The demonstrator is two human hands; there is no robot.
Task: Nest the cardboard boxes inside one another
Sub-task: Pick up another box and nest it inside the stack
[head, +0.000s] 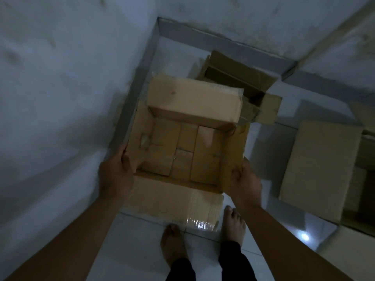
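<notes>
An open brown cardboard box (182,151) with its four flaps spread out is held above the tiled floor in front of me. My left hand (115,171) grips its left wall, thumb inside. On the right wall and flap my right hand (245,179) is closed the same way. The box's inside is bare, showing only its folded bottom flaps. Behind it, toward the corner, a second open box (239,78) rests on the floor, partly hidden. A third box (316,169) with a wide flap lies to the right.
Pale walls close in on the left (60,88) and at the back, forming a corner. My bare feet (172,244) stand on white floor tiles just below the held box. More cardboard (363,260) sits at the lower right edge.
</notes>
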